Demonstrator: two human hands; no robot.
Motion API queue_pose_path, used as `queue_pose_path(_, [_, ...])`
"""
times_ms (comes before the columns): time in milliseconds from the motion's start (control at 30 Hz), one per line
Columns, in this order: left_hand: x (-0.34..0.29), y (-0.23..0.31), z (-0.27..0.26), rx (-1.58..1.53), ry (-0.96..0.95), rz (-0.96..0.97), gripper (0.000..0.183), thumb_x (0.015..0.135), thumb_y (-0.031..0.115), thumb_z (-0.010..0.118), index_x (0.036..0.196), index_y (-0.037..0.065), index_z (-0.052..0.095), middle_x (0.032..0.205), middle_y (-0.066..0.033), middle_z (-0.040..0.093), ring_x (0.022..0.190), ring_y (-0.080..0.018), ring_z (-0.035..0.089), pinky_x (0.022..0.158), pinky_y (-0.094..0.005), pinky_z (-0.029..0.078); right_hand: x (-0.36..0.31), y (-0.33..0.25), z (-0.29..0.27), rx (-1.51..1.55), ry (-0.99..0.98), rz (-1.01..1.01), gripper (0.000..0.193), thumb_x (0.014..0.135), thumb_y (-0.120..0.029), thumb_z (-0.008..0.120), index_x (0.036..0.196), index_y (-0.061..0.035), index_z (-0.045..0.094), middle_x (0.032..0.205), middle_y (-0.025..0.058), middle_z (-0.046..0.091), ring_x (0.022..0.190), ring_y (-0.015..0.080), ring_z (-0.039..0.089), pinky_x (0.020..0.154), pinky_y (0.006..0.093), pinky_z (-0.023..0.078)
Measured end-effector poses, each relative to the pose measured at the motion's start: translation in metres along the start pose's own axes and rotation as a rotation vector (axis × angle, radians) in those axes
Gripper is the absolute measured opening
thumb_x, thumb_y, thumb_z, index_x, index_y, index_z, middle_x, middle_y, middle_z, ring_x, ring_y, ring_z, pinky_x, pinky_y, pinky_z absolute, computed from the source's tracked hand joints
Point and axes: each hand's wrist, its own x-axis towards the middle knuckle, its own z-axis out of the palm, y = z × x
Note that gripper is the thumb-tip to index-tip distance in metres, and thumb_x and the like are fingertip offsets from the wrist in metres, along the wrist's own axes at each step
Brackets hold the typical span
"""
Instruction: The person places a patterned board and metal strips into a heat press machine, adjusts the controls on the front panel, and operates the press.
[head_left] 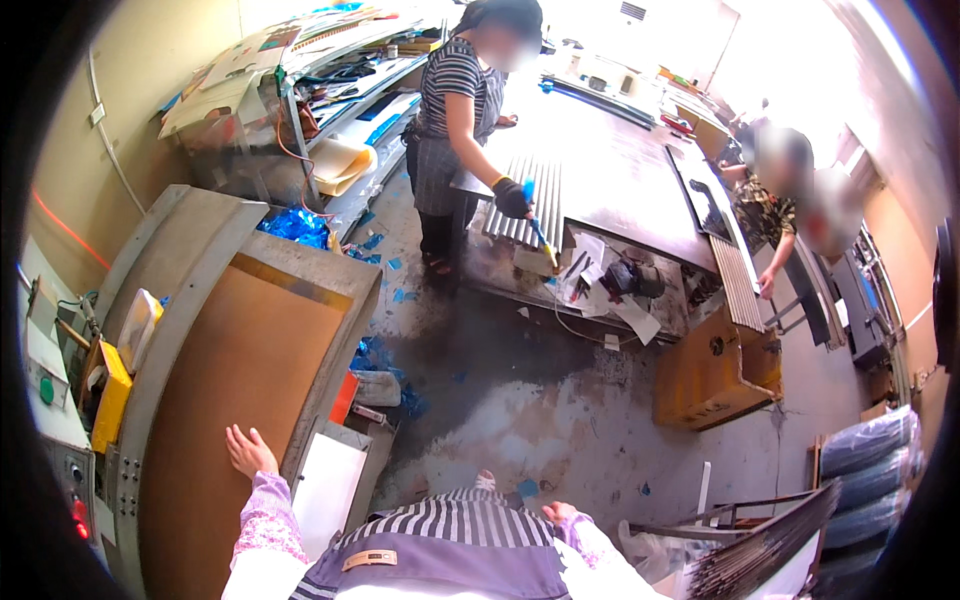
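Note:
My left hand [250, 452], fingers spread, lies over the brown board [250, 350] on the bed of a grey metal machine [185, 300]. Nothing shows in its grasp. Just right of that machine, a white sheet [328, 482] lies close to my left forearm. My right hand [560, 512] hangs beside my striped apron [450, 530]. Its fingers are partly visible and loosely apart, with no object seen in them.
Across the aisle, a co-worker [465, 110] in a dark glove holds a brush [538, 220] over grey strips [525, 195] on a large table [620, 180]. Another person [770, 190] stands farther right. A cardboard box [700, 370] and wrapped rolls [870, 490] are at right.

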Motion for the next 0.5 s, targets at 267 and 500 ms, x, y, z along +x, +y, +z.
queue_pose_path(267, [0.002,-0.009,0.007,0.040,0.035,0.028,0.043,0.095,0.032,0.045,0.130,0.008,0.045,0.138,-0.0083,0.041,0.126,-0.0272,0.040,0.100,-0.0436,0.036,0.039,-0.017,-0.075,0.050,0.036,-0.050,0.048,0.087,-0.050,0.049,0.101,-0.0061,0.064,0.099,0.0194,0.065,0.098,0.0367,0.060,0.085,0.0441,0.046])
queue_pose_path(500, [0.002,-0.016,0.008,0.029,0.028,0.022,0.042,0.095,0.031,0.045,0.131,0.009,0.043,0.139,-0.0082,0.039,0.127,-0.0277,0.039,0.101,-0.0437,0.035,0.096,-0.130,-0.144,0.113,0.021,-0.287,0.044,0.089,-0.042,0.051,0.108,-0.0036,0.060,0.104,0.0193,0.063,0.102,0.0349,0.058,0.088,0.0420,0.045])
